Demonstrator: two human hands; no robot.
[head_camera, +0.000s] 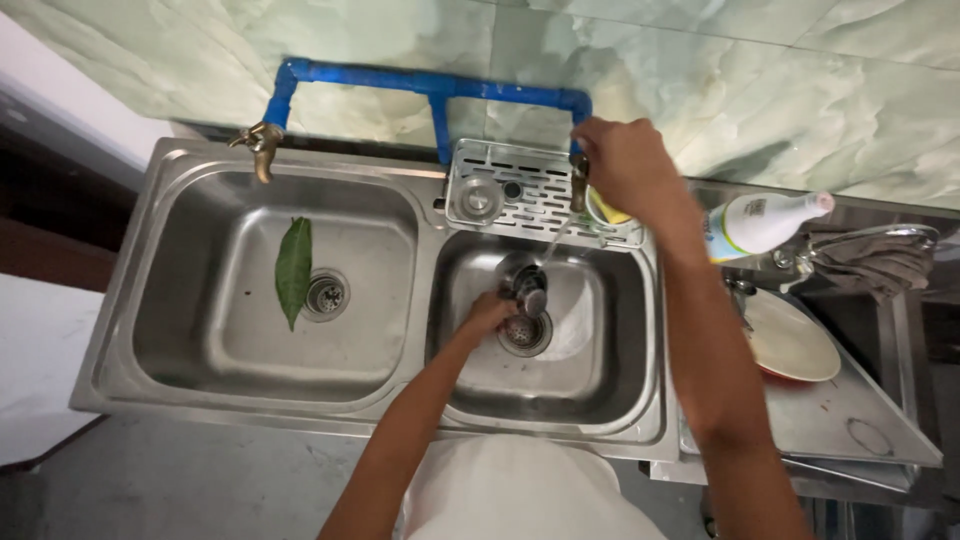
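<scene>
A small steel cup (527, 285) is gripped in the left hand (487, 313) and tipped under the water stream, just above the drain (524, 333) of the right sink basin (610, 385), so runoff goes straight down. The right hand (622, 162) is closed on the brass tap (578, 180), up and beyond the left. A green leaf (293, 270) is lying well left of both hands.

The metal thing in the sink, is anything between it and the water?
No. The stream from the right tap lands straight on the metal piece that the left hand holds over the drain; nothing visible blocks it.
</scene>
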